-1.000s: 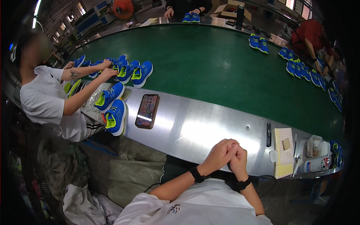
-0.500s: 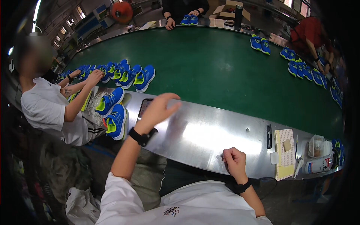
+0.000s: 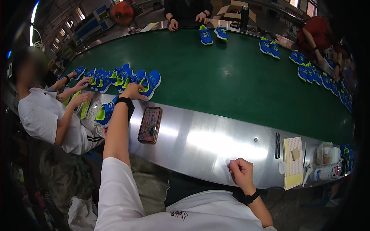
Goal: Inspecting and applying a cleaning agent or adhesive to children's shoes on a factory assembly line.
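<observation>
My left hand (image 3: 134, 92) reaches out over the metal ledge, its fingers closed at the heel of a blue sneaker (image 3: 152, 83) with a lime lining and white sole. That sneaker stands at the near end of a row on the green belt. Just left of it, another blue sneaker (image 3: 135, 77) is partly hidden by my fingers. Under my left forearm a further blue sneaker (image 3: 105, 113) shows only in part. A phone (image 3: 150, 125) with a lit screen lies right of that forearm. My right hand (image 3: 243, 172) rests curled at the ledge's near edge; nothing shows in it.
Black thread snips (image 3: 277, 145), a yellow-edged paper pad (image 3: 293, 163) and a plastic tub (image 3: 325, 152) lie at the right on the metal ledge (image 3: 208, 156). A person in white (image 3: 46, 115) works at my left. Other people and sneakers line the green belt's (image 3: 200, 77) far side.
My left hand has moved left and away from me, from above the phone to the sneaker row. Across the belt, two sneakers have left a person's hands. My right hand stays put.
</observation>
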`<state>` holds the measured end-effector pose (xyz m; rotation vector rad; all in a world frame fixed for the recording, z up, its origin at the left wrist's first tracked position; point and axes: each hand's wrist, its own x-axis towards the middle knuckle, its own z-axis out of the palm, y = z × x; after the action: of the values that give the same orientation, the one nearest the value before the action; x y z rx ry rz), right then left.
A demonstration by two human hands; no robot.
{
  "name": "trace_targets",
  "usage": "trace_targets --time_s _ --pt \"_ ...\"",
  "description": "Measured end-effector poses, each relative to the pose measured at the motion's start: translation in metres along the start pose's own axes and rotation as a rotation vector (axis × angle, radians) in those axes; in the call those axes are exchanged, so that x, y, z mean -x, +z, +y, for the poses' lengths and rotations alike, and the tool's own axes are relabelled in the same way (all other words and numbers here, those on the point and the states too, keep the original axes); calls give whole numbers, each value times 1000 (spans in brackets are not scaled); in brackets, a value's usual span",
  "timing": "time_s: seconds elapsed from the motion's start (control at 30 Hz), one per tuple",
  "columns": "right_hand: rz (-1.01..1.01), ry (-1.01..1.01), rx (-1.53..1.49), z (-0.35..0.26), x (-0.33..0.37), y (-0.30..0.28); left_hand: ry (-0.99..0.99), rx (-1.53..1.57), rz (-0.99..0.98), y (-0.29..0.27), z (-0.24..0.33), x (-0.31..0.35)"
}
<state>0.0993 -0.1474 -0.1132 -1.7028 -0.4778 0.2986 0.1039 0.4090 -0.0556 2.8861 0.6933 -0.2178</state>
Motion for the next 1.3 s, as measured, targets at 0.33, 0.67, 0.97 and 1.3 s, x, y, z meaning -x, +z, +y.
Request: trace_targets --time_s 0.33,0.67,0.97,1.3 --pt "0 -19 42 1 5 0 -313 -154 144 22 -12 -1" --pt "-21 -12 35 -8 7 0 100 304 105 -41 124 81" --pt "150 -108 345 -37 18 -64 386 892 -166 40 295 263" --pt "18 313 -178 -16 49 -84 74 1383 -318 99 299 255"
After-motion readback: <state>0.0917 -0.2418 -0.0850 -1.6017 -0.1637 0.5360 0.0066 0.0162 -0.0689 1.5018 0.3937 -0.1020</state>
